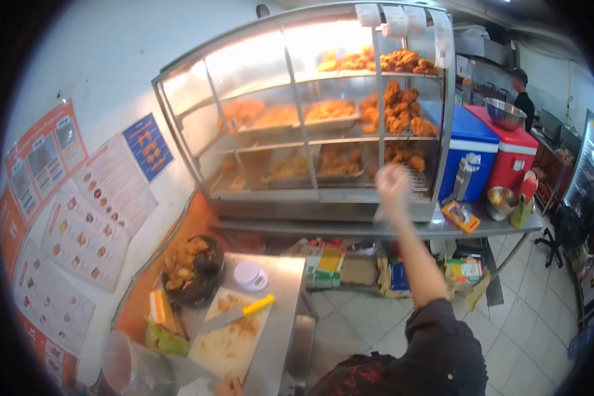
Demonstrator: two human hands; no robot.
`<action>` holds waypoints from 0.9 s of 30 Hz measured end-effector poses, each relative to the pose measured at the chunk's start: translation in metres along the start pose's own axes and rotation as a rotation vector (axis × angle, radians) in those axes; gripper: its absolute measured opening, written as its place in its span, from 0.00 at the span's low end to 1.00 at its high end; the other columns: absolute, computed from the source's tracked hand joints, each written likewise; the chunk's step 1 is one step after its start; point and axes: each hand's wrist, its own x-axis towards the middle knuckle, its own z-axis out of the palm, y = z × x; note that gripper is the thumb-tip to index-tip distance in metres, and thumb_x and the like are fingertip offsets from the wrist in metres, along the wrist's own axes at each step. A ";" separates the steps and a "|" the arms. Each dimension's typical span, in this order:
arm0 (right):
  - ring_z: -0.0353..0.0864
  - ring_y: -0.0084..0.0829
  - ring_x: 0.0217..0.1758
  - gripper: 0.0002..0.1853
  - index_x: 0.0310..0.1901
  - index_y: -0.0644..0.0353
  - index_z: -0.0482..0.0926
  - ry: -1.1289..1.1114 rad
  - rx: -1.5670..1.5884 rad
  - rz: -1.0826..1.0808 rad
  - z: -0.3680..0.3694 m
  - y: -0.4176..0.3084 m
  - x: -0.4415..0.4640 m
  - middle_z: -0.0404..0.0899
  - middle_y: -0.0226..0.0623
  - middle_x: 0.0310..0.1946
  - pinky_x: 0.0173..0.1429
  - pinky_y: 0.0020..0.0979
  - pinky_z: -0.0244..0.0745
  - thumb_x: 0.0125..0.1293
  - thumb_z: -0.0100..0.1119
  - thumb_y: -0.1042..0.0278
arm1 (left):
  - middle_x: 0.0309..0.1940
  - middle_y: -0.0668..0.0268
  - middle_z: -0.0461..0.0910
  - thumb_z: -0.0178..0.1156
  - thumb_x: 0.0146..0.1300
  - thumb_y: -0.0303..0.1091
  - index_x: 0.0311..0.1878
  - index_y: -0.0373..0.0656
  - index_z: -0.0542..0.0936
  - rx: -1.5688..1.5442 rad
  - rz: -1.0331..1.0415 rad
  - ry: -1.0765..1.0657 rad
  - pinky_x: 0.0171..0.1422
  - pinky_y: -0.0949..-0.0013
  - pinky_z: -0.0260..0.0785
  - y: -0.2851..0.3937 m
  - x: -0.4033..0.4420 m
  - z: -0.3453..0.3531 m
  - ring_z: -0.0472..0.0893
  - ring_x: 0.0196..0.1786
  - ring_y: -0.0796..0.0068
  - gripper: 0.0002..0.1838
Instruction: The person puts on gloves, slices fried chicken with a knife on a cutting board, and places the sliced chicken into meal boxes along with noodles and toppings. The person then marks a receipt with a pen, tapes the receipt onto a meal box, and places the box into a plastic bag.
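Note:
My right hand (393, 188) is raised in front of the lower right part of a glass food warmer (264, 210). It is smeared by motion, so its fingers and anything in them cannot be made out. Behind it, fried chicken (402, 109) is piled on the shelves. Only a small part of my left hand (229, 387) shows, at the bottom edge by the near end of a white cutting board (224, 356); its grip is out of sight. A yellow-handled knife (237, 314) lies across the board among brown crumbs.
Beside the board are a white kitchen scale (251, 276) and a dark bowl (209, 267) of fried pieces. A clear plastic tub (135, 369) stands nearer. Blue (472, 148) and red (511, 155) coolers sit right of the warmer. Another person (523, 99) stands at the back right.

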 end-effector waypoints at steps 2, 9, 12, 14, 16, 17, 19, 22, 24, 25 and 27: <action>0.74 0.31 0.23 0.08 0.28 0.64 0.74 0.271 -0.118 0.025 -0.026 0.052 0.134 0.75 0.39 0.21 0.29 0.35 0.68 0.57 0.57 0.67 | 0.37 0.51 0.76 0.51 0.62 0.41 0.43 0.37 0.75 -0.073 0.099 0.038 0.48 0.57 0.66 0.047 0.011 0.014 0.74 0.42 0.51 0.16; 0.77 0.36 0.50 0.25 0.51 0.60 0.76 0.316 -0.222 -0.263 -0.089 0.044 0.392 0.80 0.43 0.41 0.56 0.33 0.67 0.62 0.52 0.47 | 0.55 0.47 0.65 0.57 0.56 0.27 0.62 0.36 0.61 -0.119 0.546 0.156 0.60 0.59 0.61 0.144 0.047 0.034 0.68 0.56 0.51 0.30; 0.75 0.34 0.52 0.26 0.53 0.60 0.75 0.150 -0.264 -0.232 -0.071 0.057 0.445 0.79 0.43 0.44 0.57 0.31 0.67 0.64 0.48 0.47 | 0.55 0.49 0.66 0.60 0.53 0.28 0.62 0.37 0.62 -0.193 0.512 0.135 0.62 0.60 0.60 0.178 0.048 0.029 0.69 0.56 0.52 0.32; 0.74 0.31 0.54 0.25 0.54 0.60 0.74 0.060 -0.258 -0.005 -0.075 0.014 0.409 0.77 0.41 0.47 0.57 0.29 0.67 0.66 0.46 0.48 | 0.55 0.50 0.67 0.63 0.50 0.29 0.61 0.37 0.63 -0.244 0.438 0.059 0.62 0.59 0.59 0.183 0.044 0.034 0.69 0.56 0.54 0.34; 0.73 0.29 0.55 0.24 0.56 0.59 0.73 0.034 -0.251 0.116 -0.079 -0.028 0.376 0.76 0.39 0.51 0.58 0.27 0.67 0.68 0.44 0.50 | 0.52 0.51 0.68 0.61 0.48 0.22 0.62 0.37 0.61 -0.227 0.491 0.059 0.57 0.62 0.63 0.187 0.043 0.037 0.71 0.50 0.55 0.35; 0.73 0.29 0.56 0.23 0.56 0.59 0.72 0.030 -0.270 0.086 -0.073 -0.021 0.383 0.75 0.39 0.51 0.59 0.27 0.66 0.68 0.44 0.51 | 0.52 0.51 0.68 0.61 0.48 0.22 0.62 0.37 0.61 -0.209 0.512 0.037 0.57 0.62 0.63 0.187 0.041 0.035 0.71 0.50 0.55 0.35; 0.72 0.31 0.57 0.23 0.56 0.60 0.72 0.069 -0.271 0.006 -0.068 0.000 0.378 0.74 0.39 0.52 0.60 0.28 0.65 0.68 0.45 0.53 | 0.60 0.50 0.64 0.59 0.55 0.28 0.65 0.38 0.57 -0.188 0.522 0.006 0.64 0.59 0.59 0.183 0.033 0.031 0.66 0.60 0.52 0.34; 0.70 0.32 0.58 0.22 0.57 0.61 0.70 0.159 -0.236 -0.101 -0.066 0.023 0.360 0.72 0.39 0.53 0.61 0.30 0.64 0.68 0.45 0.55 | 0.53 0.50 0.68 0.61 0.50 0.23 0.61 0.35 0.62 -0.213 0.443 -0.004 0.59 0.61 0.63 0.178 0.038 0.044 0.72 0.52 0.54 0.33; 0.70 0.33 0.58 0.22 0.58 0.62 0.69 0.221 -0.146 -0.166 -0.057 0.027 0.324 0.71 0.39 0.54 0.62 0.31 0.64 0.68 0.45 0.57 | 0.57 0.50 0.70 0.67 0.48 0.37 0.57 0.32 0.68 -0.464 0.428 0.022 0.64 0.53 0.59 0.196 0.036 0.046 0.69 0.59 0.48 0.33; 0.69 0.34 0.59 0.21 0.58 0.62 0.69 0.214 -0.066 -0.157 -0.049 0.024 0.288 0.71 0.40 0.55 0.63 0.32 0.63 0.68 0.45 0.58 | 0.55 0.49 0.71 0.64 0.52 0.34 0.58 0.32 0.67 -0.379 0.487 0.060 0.60 0.56 0.64 0.198 0.037 0.048 0.71 0.56 0.47 0.31; 0.68 0.35 0.59 0.21 0.58 0.63 0.68 0.108 0.151 -0.060 -0.025 0.004 0.194 0.69 0.40 0.56 0.64 0.33 0.62 0.68 0.45 0.60 | 0.53 0.48 0.72 0.62 0.55 0.34 0.57 0.35 0.68 -0.265 0.500 0.022 0.58 0.57 0.64 0.205 0.030 0.044 0.72 0.54 0.49 0.27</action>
